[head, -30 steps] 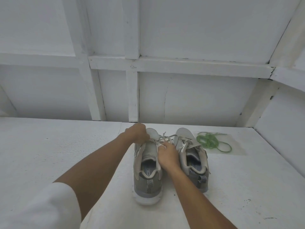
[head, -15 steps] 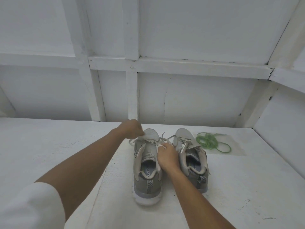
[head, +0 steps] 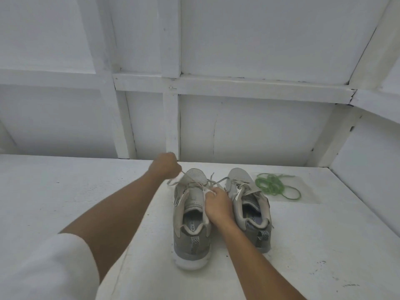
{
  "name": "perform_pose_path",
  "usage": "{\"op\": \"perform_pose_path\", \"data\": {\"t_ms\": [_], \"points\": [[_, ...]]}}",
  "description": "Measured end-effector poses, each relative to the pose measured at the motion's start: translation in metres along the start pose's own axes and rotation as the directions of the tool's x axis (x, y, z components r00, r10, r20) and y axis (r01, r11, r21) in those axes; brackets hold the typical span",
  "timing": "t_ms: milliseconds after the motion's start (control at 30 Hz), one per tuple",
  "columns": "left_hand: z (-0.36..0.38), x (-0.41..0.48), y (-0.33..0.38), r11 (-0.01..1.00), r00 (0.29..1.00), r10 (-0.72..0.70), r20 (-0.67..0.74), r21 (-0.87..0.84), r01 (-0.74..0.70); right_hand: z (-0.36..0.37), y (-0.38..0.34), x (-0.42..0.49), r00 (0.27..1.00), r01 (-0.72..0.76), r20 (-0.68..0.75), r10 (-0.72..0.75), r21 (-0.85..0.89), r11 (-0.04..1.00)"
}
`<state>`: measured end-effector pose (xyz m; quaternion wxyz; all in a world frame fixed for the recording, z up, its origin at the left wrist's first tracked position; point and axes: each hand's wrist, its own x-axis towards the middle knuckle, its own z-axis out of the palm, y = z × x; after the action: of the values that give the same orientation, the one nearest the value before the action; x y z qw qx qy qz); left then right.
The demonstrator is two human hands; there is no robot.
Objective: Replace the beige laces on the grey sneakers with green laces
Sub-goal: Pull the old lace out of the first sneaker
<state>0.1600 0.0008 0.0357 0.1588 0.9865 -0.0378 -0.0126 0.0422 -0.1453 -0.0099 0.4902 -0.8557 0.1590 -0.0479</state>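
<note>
Two grey sneakers stand side by side on the white surface, heels toward me: the left sneaker (head: 191, 221) and the right sneaker (head: 251, 204). My left hand (head: 165, 165) is raised beyond the left sneaker's toe and grips a strand of the beige lace (head: 194, 180), which runs taut from it down to the eyelets. My right hand (head: 217, 204) rests on the left sneaker's right side and pinches the lace at the eyelets. A loose bundle of green laces (head: 271, 185) lies to the right of the right sneaker.
A white panelled wall (head: 238, 131) rises just behind the shoes, and a slanted white side wall (head: 368, 161) closes the right. The green laces lie on a thin clear sheet (head: 307, 195). My white sleeve (head: 49, 269) fills the lower left corner.
My left hand has drawn up and away to the left from the left sneaker's toe, pulling the beige lace strand out longer. My right hand has stayed at the eyelets.
</note>
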Motion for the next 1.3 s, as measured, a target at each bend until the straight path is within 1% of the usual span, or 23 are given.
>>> {"op": "perform_pose_path", "data": {"t_ms": [100,167,200,267,300,367,433,533,633,833,933,1100,1200,1300], "points": [[-0.019,0.003,-0.024,0.993,0.988,-0.116,-0.100,-0.015,0.115,-0.001,-0.001,-0.001,1.000,0.005,0.010,-0.005,0.002,1.000],[-0.020,0.002,-0.026,0.992,0.989,-0.127,-0.080,0.007,0.128,0.000,-0.001,-0.001,1.000,0.005,0.013,-0.005,0.000,1.000],[-0.017,-0.001,-0.023,0.995,0.995,-0.096,-0.042,-0.007,0.096,0.000,-0.001,0.000,1.000,0.006,0.012,-0.006,0.000,1.000],[-0.007,-0.006,-0.010,0.996,0.998,0.023,0.064,-0.082,-0.017,0.000,-0.001,0.000,1.000,0.007,0.007,-0.007,-0.004,1.000],[-0.001,-0.009,-0.002,0.991,0.989,0.095,0.109,-0.105,-0.084,0.001,-0.001,0.000,1.000,0.009,0.006,-0.009,-0.005,1.000],[0.012,-0.015,0.016,0.976,0.956,0.214,0.199,-0.091,-0.199,0.001,0.000,0.000,1.000,0.010,-0.001,-0.010,-0.011,1.000],[0.023,-0.018,0.028,0.968,0.934,0.252,0.253,-0.070,-0.243,0.001,0.001,0.001,1.000,0.007,-0.004,-0.007,-0.019,1.000],[0.029,-0.017,0.033,0.974,0.935,0.228,0.271,-0.060,-0.220,0.003,0.000,0.001,1.000,0.003,0.005,-0.003,-0.005,1.000],[0.022,-0.015,0.026,0.982,0.954,0.188,0.234,-0.020,-0.189,0.003,0.001,0.003,1.000,0.003,-0.011,-0.003,0.001,1.000],[-0.008,-0.005,-0.011,0.998,0.997,0.054,0.049,-0.040,-0.052,0.002,0.000,0.002,1.000,0.006,-0.026,-0.006,0.001,1.000],[-0.019,-0.004,-0.028,0.999,1.000,-0.012,-0.001,-0.041,0.012,0.002,0.000,0.002,0.999,-0.001,-0.035,0.000,-0.005,1.000],[-0.026,-0.004,-0.044,0.994,0.996,-0.085,-0.040,-0.077,0.082,0.001,-0.002,0.000,0.999,-0.007,-0.032,0.007,0.003,1.000],[-0.033,-0.005,-0.056,0.988,0.985,-0.131,-0.113,-0.101,0.120,-0.004,-0.004,-0.003,0.999,-0.018,-0.039,0.019,0.020,1.000],[-0.038,-0.008,-0.071,0.981,0.979,-0.176,-0.101,-0.102,0.166,-0.004,-0.004,-0.003,0.999,-0.029,-0.031,0.030,0.024,0.999]]}}
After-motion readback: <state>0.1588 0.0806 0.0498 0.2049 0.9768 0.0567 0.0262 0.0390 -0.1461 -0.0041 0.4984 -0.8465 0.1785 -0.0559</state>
